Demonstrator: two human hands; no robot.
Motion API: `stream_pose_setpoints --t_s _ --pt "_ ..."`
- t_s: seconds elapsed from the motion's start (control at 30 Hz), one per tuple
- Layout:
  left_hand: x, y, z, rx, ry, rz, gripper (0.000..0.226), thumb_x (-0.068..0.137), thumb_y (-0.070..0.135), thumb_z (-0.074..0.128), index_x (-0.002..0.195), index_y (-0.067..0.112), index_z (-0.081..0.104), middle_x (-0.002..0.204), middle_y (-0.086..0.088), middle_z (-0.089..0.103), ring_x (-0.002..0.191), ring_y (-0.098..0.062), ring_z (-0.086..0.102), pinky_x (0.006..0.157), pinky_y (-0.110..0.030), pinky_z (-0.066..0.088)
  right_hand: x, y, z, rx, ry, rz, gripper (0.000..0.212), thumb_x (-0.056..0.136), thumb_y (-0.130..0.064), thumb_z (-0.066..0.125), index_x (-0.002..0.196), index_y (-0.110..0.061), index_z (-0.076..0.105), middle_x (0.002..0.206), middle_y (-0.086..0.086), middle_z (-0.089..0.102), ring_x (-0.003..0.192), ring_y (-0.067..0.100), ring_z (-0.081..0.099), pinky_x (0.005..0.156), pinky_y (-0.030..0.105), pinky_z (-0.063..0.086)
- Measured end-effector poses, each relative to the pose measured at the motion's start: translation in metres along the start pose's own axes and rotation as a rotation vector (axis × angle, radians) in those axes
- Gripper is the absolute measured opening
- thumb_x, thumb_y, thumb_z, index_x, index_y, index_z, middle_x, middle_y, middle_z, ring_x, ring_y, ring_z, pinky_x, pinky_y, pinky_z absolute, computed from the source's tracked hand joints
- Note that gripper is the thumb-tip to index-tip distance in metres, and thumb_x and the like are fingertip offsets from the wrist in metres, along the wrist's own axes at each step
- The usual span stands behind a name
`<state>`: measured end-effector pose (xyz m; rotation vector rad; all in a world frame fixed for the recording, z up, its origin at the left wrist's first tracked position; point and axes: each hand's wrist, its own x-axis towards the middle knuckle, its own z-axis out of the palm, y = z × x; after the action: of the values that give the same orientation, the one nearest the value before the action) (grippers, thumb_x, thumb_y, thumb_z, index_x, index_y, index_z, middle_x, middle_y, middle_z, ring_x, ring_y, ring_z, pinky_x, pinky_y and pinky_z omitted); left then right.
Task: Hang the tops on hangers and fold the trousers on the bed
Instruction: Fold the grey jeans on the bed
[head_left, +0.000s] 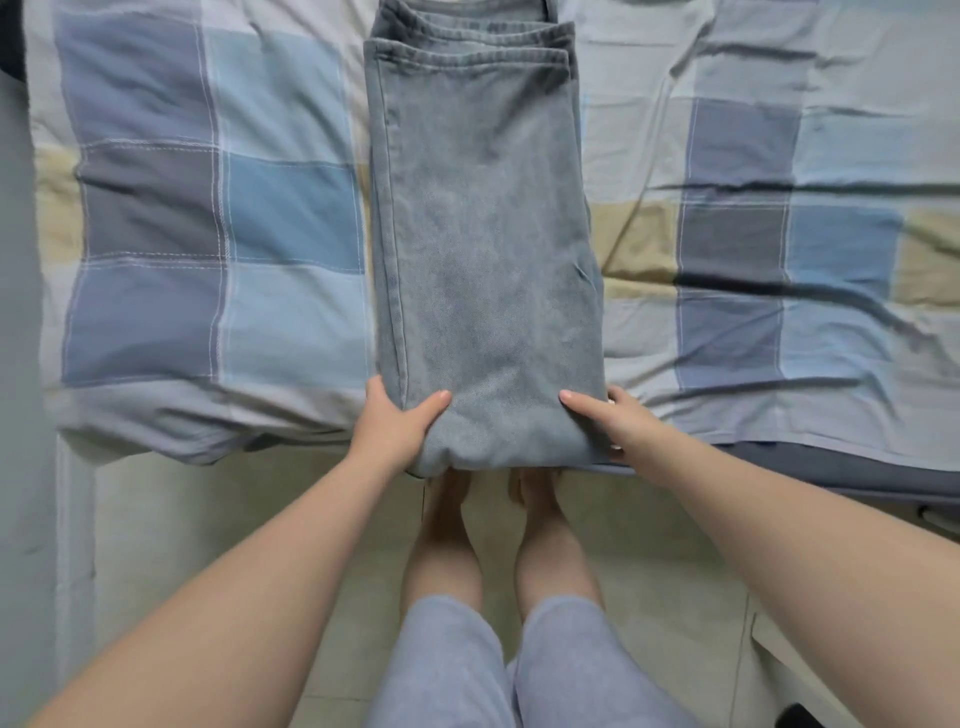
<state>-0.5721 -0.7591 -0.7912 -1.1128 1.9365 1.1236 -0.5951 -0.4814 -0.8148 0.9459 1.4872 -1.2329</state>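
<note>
A pair of faded grey-blue jeans (483, 234) lies folded in a long strip on the bed, leg hems at the far end and the fold at the near bed edge. My left hand (392, 428) grips the near left corner of the fold, thumb on top and fingers underneath. My right hand (605, 423) grips the near right corner the same way, thumb lying on the denim. The near end of the jeans hangs slightly past the bed edge.
The bed is covered with a checked blue, grey and cream quilt (208, 234), wrinkled on the right. A grey sheet edge (810, 467) shows at the near right. Pale tiled floor (234, 519) lies below, with the person's bare feet and legs (488, 545) at the bed edge.
</note>
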Motion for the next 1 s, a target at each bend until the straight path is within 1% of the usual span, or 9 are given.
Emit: stream_pose_setpoints --t_s 0.17,0.23,0.37,0.47,0.57,0.7,0.8,0.9,1.0 --pt "-0.007 0.013 -0.012 -0.124 -0.173 -0.1 0.042 0.08 0.039 0.084 0.113 0.023 0.062 0.107 0.0 0.073 0.094 -0.025 0.071 0.08 -0.04 0.058 -0.017 -0.012 -0.01 -0.019 -0.094 0.09 0.059 0.074 -0.044 0.085 0.121 -0.013 0.067 0.113 0.0 0.075 0.105 0.018 0.071 0.087 0.033 0.058" --pt "-0.018 0.016 -0.015 -0.118 -0.194 -0.127 0.047 0.075 0.045 0.086 0.112 0.025 0.065 0.106 0.0 0.074 0.093 -0.028 0.072 0.077 -0.044 0.059 -0.029 -0.014 -0.009 -0.056 -0.044 0.046 0.052 0.079 -0.042 0.082 0.119 -0.012 0.067 0.112 0.001 0.075 0.103 0.019 0.07 0.081 0.032 0.057" --pt "-0.053 0.007 -0.022 -0.096 -0.225 -0.172 0.064 0.062 0.054 0.084 0.118 0.027 0.067 0.108 -0.001 0.075 0.091 -0.03 0.072 0.062 -0.033 0.053 -0.066 0.006 -0.004 -0.107 0.011 -0.005 0.032 0.084 -0.037 0.078 0.105 -0.015 0.072 0.099 -0.002 0.076 0.089 0.013 0.071 0.072 0.023 0.056" --pt "-0.085 -0.013 -0.026 -0.119 -0.248 -0.218 0.065 0.059 0.053 0.085 0.116 0.025 0.07 0.108 0.0 0.075 0.095 -0.028 0.073 0.081 -0.044 0.059 -0.094 0.038 -0.001 -0.064 -0.02 0.045 0.036 0.084 -0.038 0.077 0.111 -0.014 0.073 0.112 0.005 0.076 0.098 0.019 0.071 0.082 0.031 0.054" --pt "-0.115 -0.033 -0.03 -0.175 -0.285 -0.253 0.044 0.078 0.034 0.086 0.117 0.019 0.07 0.113 -0.003 0.075 0.099 -0.023 0.072 0.089 -0.038 0.057 -0.126 0.062 0.003 -0.016 -0.033 0.131 0.039 0.084 -0.037 0.077 0.115 -0.014 0.071 0.112 0.006 0.075 0.106 0.027 0.07 0.084 0.037 0.056" --pt "-0.134 -0.035 -0.044 -0.277 -0.31 -0.295 0.037 0.085 0.025 0.079 0.119 0.015 0.067 0.109 -0.002 0.076 0.095 -0.021 0.074 0.076 -0.033 0.059 -0.159 0.061 0.008 0.085 0.022 0.105 0.026 0.088 -0.028 0.074 0.11 -0.015 0.071 0.107 0.004 0.075 0.098 0.025 0.07 0.076 0.034 0.055" --pt "-0.131 -0.015 -0.06 -0.403 -0.278 -0.215 0.057 0.085 0.018 0.074 0.139 0.017 0.054 0.118 0.002 0.073 0.102 -0.021 0.073 0.086 -0.04 0.059 -0.17 0.029 0.008 0.17 0.092 0.011 0.008 0.09 -0.023 0.07 0.094 -0.017 0.068 0.093 0.003 0.071 0.083 0.021 0.065 0.072 0.035 0.05" --pt "-0.124 0.02 -0.072 -0.568 -0.242 -0.147 0.075 0.092 0.016 0.065 0.156 0.033 0.029 0.123 0.013 0.066 0.108 -0.016 0.069 0.082 -0.035 0.056 -0.169 -0.019 0.006 0.29 0.105 -0.057 0.009 0.09 -0.027 0.068 0.094 -0.018 0.067 0.091 0.001 0.071 0.08 0.018 0.064 0.065 0.03 0.048" --pt "-0.109 0.072 -0.079 -0.702 -0.266 -0.085 0.048 0.1 0.024 0.053 0.143 0.044 0.046 0.113 0.017 0.07 0.088 -0.008 0.068 0.061 -0.024 0.048 -0.159 -0.079 0.005 0.468 0.068 -0.079 0.009 0.094 -0.027 0.063 0.096 -0.02 0.068 0.086 -0.003 0.072 0.076 0.014 0.064 0.065 0.03 0.05"
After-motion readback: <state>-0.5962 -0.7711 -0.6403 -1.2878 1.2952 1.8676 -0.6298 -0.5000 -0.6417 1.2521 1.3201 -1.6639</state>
